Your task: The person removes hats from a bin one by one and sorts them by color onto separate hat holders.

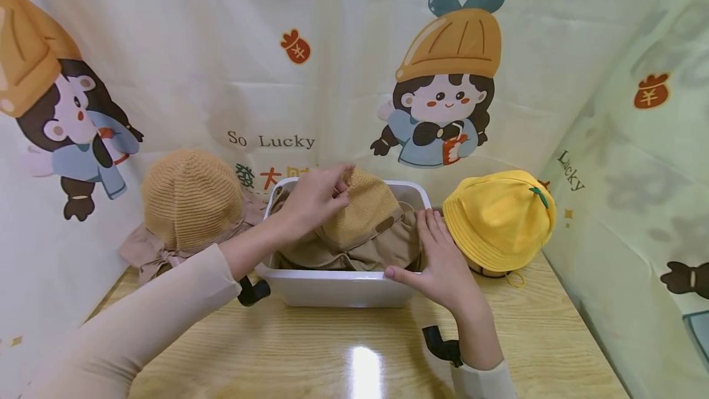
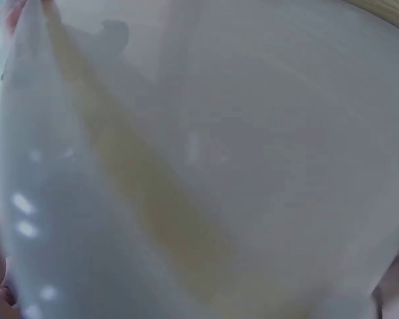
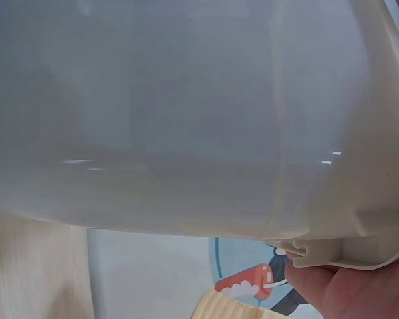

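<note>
A white plastic bin (image 1: 346, 291) stands on the table, holding a tan knitted hat (image 1: 362, 208) with a small dark patch. Brown cloth (image 1: 382, 245) lies around and under that hat. My left hand (image 1: 316, 199) reaches over the bin's left side and pinches the hat near its top. At the front right corner, my right hand (image 1: 443, 257) rests on the bin's rim, its fingers straight along the side and the thumb over the front edge. The bin's wall (image 2: 266, 133) fills the left wrist view. From below, the right wrist view shows fingers (image 3: 312, 282) against the rim.
Left of the bin sits a ribbed tan knitted hat (image 1: 191, 199) with brown cloth tied around it. A yellow hat (image 1: 498, 220) with a green sprout stands to the right. A wooden table (image 1: 288, 350) extends in front, and a printed curtain (image 1: 343, 97) hangs behind.
</note>
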`<act>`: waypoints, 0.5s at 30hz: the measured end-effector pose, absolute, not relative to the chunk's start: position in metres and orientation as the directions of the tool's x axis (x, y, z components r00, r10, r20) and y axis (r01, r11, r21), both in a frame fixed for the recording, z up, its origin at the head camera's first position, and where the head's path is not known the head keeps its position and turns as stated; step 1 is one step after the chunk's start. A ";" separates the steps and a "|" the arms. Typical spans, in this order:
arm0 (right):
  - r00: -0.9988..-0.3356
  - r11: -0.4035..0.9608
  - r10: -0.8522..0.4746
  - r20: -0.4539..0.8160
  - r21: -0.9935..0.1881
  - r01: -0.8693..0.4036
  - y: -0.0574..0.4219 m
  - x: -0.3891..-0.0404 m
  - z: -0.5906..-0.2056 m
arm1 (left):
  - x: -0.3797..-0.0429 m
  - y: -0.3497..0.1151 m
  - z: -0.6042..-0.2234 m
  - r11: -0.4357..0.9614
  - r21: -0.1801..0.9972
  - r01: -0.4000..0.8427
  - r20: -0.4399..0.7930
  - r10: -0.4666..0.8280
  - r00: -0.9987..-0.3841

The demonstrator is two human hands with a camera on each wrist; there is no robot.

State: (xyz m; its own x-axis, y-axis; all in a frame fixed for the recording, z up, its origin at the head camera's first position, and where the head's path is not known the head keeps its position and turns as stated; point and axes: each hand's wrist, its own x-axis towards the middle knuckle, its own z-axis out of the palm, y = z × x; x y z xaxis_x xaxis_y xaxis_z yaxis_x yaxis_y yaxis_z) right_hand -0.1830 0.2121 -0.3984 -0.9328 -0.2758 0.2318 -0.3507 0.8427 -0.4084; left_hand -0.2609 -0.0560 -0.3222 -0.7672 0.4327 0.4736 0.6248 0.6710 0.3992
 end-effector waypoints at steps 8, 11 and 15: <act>-0.934 0.839 -0.276 0.229 -0.417 -0.350 0.212 -0.182 -0.398 | -0.256 -0.065 -0.307 0.632 0.375 0.678 0.624 0.369 -0.689; -0.934 0.839 -0.274 0.231 -0.418 -0.349 0.211 -0.182 -0.398 | -0.255 -0.067 -0.301 0.607 0.350 0.714 0.680 0.359 -0.639; -0.932 0.836 -0.273 0.238 -0.421 -0.352 0.212 -0.182 -0.399 | -0.253 -0.070 -0.296 0.581 0.316 0.750 0.736 0.349 -0.581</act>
State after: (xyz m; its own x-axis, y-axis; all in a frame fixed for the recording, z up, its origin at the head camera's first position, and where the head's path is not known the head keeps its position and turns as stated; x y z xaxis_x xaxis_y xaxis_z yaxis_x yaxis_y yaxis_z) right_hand -0.1818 0.2118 -0.3987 -0.9322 -0.2730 0.2376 -0.3521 0.8358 -0.4213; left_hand -0.2531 -0.0698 -0.2958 -0.5806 0.3491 0.7356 0.7498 0.5815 0.3158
